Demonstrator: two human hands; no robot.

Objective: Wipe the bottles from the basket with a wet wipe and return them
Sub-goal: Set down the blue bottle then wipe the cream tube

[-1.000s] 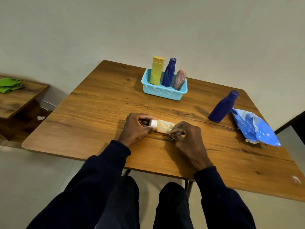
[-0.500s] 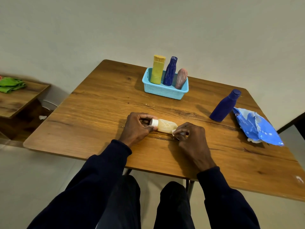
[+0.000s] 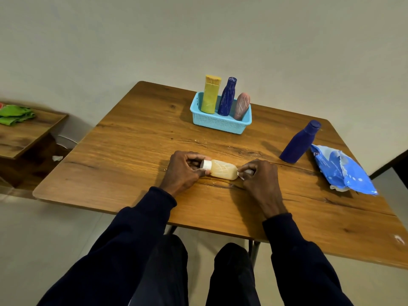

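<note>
Before the basket (image 3: pixel 220 125), left hand (image 3: pixel 184 171) pinched the cap (image 3: pixel 206 164); right hand (image 3: pixel 261 182) clutched the wipe (image 3: pixel 247 172). A slack pinch risked the bottle (image 3: pixel 223 172) rolling.

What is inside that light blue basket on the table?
Three bottles stand in the light blue basket: a yellow bottle, a dark blue bottle and a pink bottle. Its front wall covers their bases, so the basket's floor cannot be seen.

Plain home room (wooden table (image 3: pixel 136 151), side table (image 3: pixel 26 138)).
</note>
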